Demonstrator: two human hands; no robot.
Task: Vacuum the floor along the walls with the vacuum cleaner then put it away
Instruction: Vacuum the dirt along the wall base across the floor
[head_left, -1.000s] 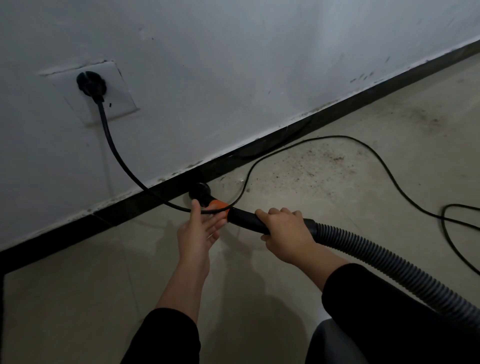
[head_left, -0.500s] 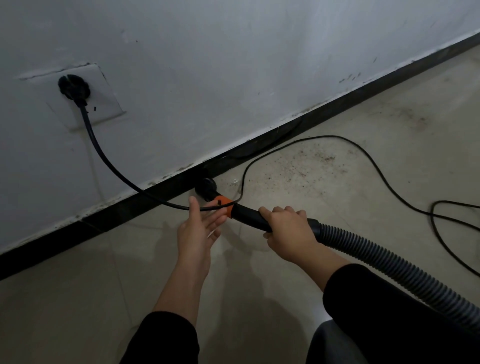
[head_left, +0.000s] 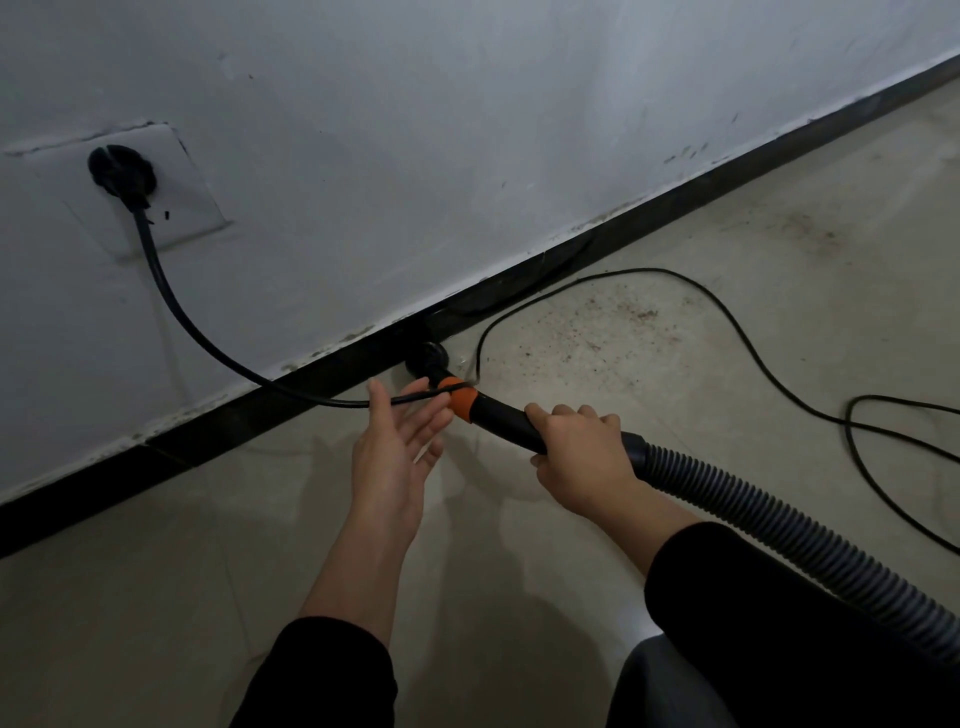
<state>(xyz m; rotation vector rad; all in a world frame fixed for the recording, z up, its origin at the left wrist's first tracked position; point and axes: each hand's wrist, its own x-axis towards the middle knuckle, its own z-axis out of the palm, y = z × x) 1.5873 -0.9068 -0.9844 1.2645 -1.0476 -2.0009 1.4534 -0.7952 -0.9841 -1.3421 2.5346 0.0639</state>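
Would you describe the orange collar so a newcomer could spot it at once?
Find the black skirting board under the white wall. Where the vacuum's black wand, gripped by the right hand, reaches it, the orange collar rings the wand near its tip. It alone is brightly coloured among black cord and grey hose.

One head-worn wide-angle view looks forward and steeply down over the person's arms; it faces the wall (head_left: 467, 130) at close range, its black skirting (head_left: 623, 236) running tilted from lower left to upper right; the floor (head_left: 156, 597) fills the lower half; left hand (head_left: 395, 457) and right hand (head_left: 582, 457) sit near centre, close beneath the lens; the vacuum hose (head_left: 753, 514) exits lower right.
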